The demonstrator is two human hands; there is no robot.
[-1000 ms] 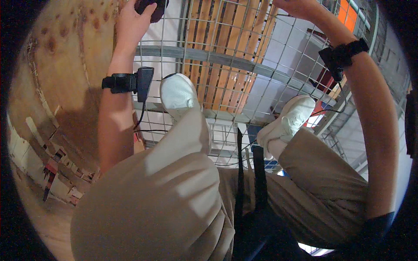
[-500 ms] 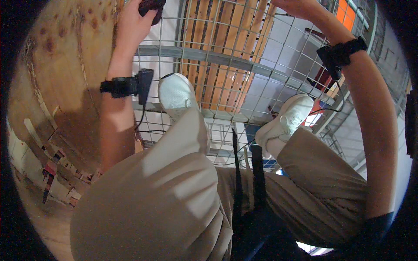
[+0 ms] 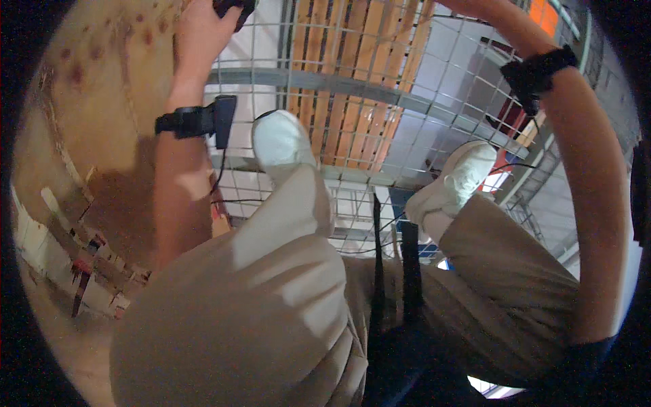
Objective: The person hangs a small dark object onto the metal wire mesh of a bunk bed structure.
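Note:
My left hand (image 3: 205, 30) is at the top edge, its thumb and fingers closed on a black object (image 3: 239, 13). That object is cut off by the frame, so its kind does not show. My right hand (image 3: 468, 5) reaches over the wire mesh at the top right. Only its wrist side shows; the fingers lie beyond the frame. A black strap with a small box (image 3: 198, 122) circles my left wrist, and a similar black strap (image 3: 539, 73) is on the right one. A cable hangs from each.
Beneath my white shoes (image 3: 281, 139) runs a metal wire mesh (image 3: 339, 178) with grey bars. Orange-brown wooden slats (image 3: 352, 61) show through it. To the left stands a worn wooden board (image 3: 88, 115) with torn patches. Metal framing and an orange panel (image 3: 542, 15) are at the right.
The view has shifted slightly, so shoes and slats sit a little further right. My left hand, still around the black object, appears slightly higher; my right hand has moved slightly right and up.

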